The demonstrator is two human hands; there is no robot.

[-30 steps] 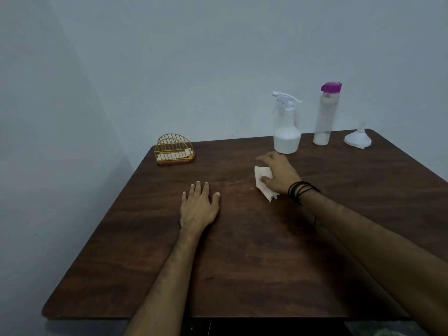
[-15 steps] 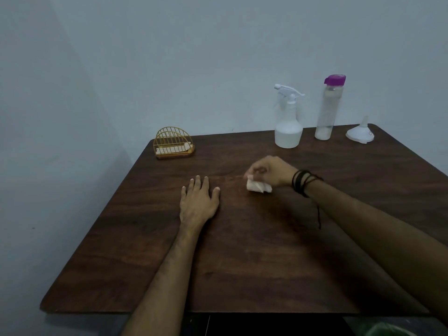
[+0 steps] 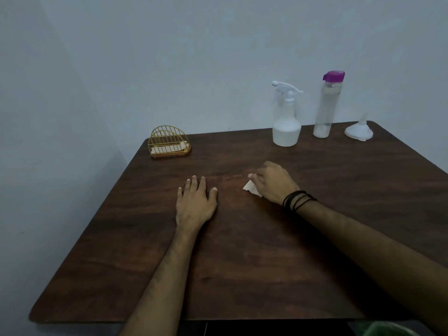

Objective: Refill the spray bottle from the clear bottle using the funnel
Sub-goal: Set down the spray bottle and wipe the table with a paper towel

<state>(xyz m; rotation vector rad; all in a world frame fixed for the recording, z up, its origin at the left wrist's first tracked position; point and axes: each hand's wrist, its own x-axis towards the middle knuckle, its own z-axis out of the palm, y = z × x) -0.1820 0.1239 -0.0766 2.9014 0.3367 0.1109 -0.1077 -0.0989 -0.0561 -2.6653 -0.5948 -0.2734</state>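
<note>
A white spray bottle (image 3: 286,124) with its trigger head on stands at the back of the dark wooden table (image 3: 242,275). Right of it stands the tall clear bottle (image 3: 326,110) with a purple cap. A white funnel (image 3: 358,130) lies mouth down at the back right corner. My right hand (image 3: 272,181) grips a crumpled white tissue (image 3: 251,186) against the tabletop, well in front of the spray bottle. My left hand (image 3: 195,202) rests flat on the table, fingers spread, holding nothing.
A gold wire napkin holder (image 3: 169,143) with white napkins sits at the back left of the table. A pale wall rises directly behind the bottles. Something green (image 3: 388,329) shows below the table's front right edge.
My right hand has bunched the flat tissue and dragged it left across the table, away from the spray bottle. My left hand stays flat in place. The camera has tilted up slightly.
</note>
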